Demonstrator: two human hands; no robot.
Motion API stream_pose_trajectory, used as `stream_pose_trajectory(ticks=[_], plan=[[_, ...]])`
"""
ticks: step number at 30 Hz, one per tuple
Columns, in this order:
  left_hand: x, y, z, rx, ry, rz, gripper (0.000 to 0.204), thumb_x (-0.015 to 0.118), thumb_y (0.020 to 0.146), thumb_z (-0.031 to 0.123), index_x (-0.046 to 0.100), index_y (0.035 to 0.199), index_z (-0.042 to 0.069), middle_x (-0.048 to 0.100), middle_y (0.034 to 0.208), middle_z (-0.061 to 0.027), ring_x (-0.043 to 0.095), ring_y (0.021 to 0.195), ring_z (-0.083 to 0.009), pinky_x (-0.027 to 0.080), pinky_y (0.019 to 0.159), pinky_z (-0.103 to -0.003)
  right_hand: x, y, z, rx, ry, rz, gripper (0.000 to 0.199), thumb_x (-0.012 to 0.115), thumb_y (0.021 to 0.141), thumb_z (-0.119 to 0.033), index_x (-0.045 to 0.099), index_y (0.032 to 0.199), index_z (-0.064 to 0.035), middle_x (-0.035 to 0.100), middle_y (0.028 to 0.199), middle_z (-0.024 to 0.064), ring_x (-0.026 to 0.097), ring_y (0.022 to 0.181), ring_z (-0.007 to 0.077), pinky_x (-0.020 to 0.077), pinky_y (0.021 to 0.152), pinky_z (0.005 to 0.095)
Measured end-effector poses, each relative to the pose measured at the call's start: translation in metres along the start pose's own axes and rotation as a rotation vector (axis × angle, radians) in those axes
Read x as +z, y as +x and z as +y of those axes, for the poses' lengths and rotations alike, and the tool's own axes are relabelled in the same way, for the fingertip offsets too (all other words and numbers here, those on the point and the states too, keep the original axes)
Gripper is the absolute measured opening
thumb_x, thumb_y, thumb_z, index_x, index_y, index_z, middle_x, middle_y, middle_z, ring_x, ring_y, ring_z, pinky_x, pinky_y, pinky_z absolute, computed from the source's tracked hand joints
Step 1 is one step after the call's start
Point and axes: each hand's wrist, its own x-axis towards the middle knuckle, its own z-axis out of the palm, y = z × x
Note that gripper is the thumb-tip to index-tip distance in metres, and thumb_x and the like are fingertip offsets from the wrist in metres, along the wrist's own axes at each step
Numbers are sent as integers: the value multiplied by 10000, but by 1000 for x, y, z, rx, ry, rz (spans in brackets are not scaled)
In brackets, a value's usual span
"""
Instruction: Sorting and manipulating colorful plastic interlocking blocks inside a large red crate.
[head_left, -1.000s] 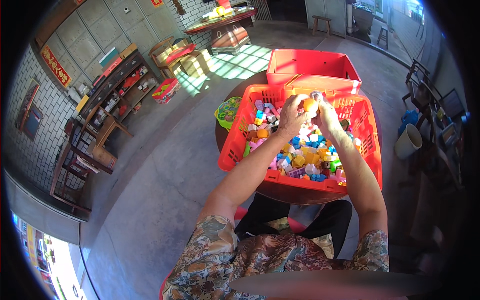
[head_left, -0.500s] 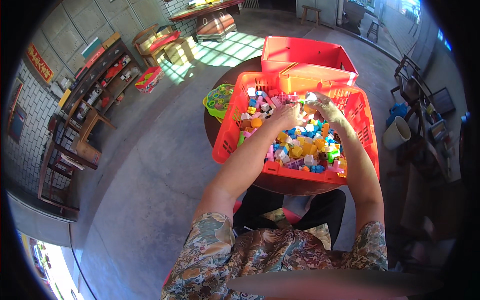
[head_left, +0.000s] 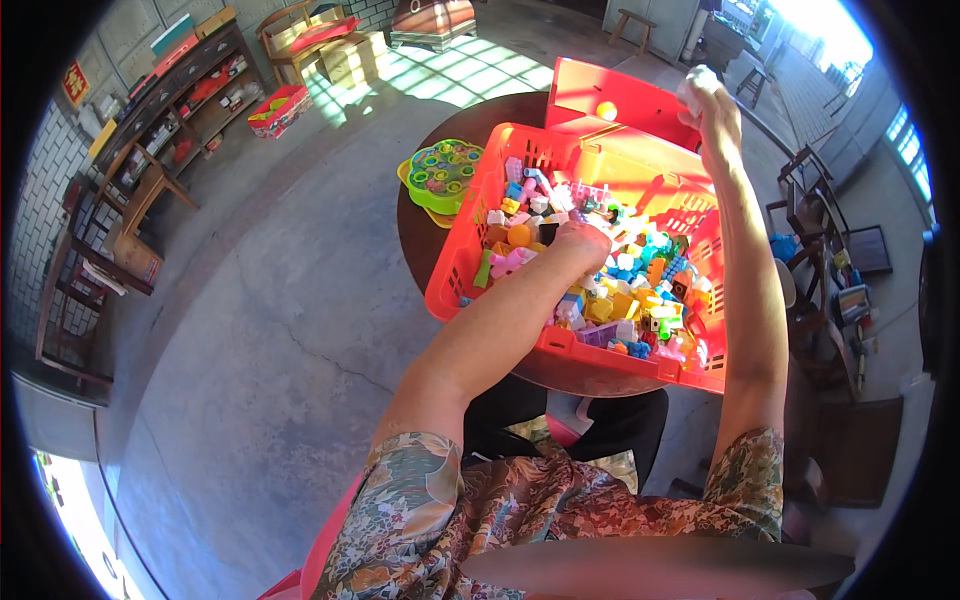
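The left hand (head_left: 584, 246) is lowered into the red basket (head_left: 572, 347), over the middle of the toy blocks (head_left: 622, 304); its fingers are obscured by glare and blocks, so whether it grips a block cannot be told. The right hand (head_left: 718, 112) is raised beside the right end of the red box (head_left: 648, 99), which is located behind the basket. A bright white patch covers its fingertips; its grip cannot be determined. An orange ball (head_left: 606, 111) appears against the wall of the box; whether it rests there or is in the air cannot be told. A second orange ball (head_left: 519, 236) lies at the left side of the basket, near a pink piece (head_left: 511, 261) and a green block (head_left: 483, 268). The basket is on a round brown table (head_left: 416, 239). A green toy tray (head_left: 446, 174) is positioned left of the basket.
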Motion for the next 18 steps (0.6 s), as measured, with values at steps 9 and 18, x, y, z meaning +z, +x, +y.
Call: stream_pose_trajectory(ticks=[9, 18], plan=[[-8, -17, -8, -60, -21, 167, 275, 553, 781, 93, 631, 1043, 63, 619, 1087, -137, 591, 1027, -273, 469, 835, -396, 21, -139, -26, -198, -344, -389, 292, 635, 749, -29, 511, 1013, -8, 575, 846, 151, 608, 767, 255, 480, 672, 321], [-19, -3, -15, 123, -1593, 547, 138, 518, 817, 72, 556, 948, 47, 615, 859, -102, 601, 726, -186, 493, 592, -312, 8, -157, 35, -154, -228, -333, 217, 599, 800, -72, 512, 998, -57, 519, 887, 132, 528, 846, 289, 437, 733, 369]])
